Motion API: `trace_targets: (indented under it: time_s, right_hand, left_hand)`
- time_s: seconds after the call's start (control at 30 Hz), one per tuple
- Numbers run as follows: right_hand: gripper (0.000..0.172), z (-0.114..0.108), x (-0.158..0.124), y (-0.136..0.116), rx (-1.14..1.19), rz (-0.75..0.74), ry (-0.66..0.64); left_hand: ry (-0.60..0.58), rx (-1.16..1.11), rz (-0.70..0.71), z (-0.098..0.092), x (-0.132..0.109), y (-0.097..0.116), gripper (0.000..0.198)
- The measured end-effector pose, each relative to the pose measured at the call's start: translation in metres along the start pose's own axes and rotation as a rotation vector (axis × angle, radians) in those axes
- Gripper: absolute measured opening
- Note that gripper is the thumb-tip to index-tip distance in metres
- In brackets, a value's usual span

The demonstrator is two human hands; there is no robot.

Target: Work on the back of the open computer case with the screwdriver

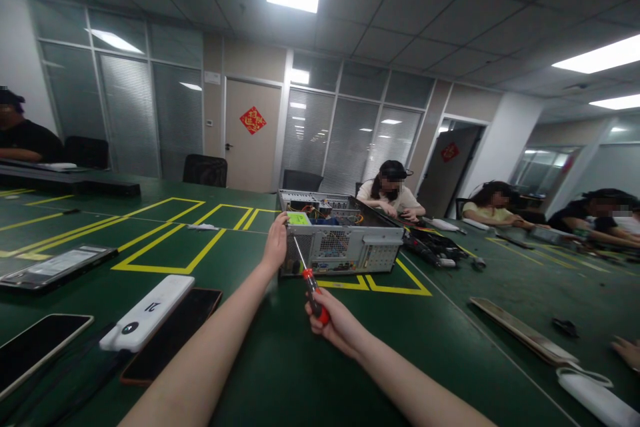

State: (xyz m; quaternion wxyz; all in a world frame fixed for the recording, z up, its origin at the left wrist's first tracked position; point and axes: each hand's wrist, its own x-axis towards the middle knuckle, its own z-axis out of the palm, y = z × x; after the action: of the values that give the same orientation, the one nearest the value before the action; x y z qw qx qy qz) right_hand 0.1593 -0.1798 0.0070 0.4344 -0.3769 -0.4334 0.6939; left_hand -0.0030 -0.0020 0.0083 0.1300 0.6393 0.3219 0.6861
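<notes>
A metal desktop computer case (350, 237) lies on its side on the green table, top off, its rear panel facing me. Inside at its left corner sits a power supply with a bright green label (299, 219). My left hand (276, 244) grips the case at that left corner, with some fingers hidden along its side. In my right hand (336, 321) is a red-and-black screwdriver (314, 293), fingers wrapped round the handle. Its shaft slants up and left, the tip at the rear panel near the power supply; whether it touches a screw is too small to tell.
On the left lie a white power bank (150, 310), a dark phone (175, 333), another phone (40, 353) and a hard-drive-like metal box (60, 265). Dark parts and cables (435, 247) lie right of the case. A co-worker (393, 193) sits behind it; others sit farther right.
</notes>
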Motion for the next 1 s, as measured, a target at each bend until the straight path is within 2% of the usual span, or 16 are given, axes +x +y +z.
trace_targets:
  time_s: [0.4,1.0]
  right_hand:
    - [0.046,-0.0013,0.0026,0.0023,-0.017,0.012,0.005]
    - [0.040,0.0030,-0.0026,0.0004,0.020,0.009,-0.012]
  left_hand:
    - [0.013,-0.019,0.017,0.0017,0.0006,-0.0047,0.051]
    - [0.006,0.015,0.043,0.0013,0.0005,-0.0052,0.051]
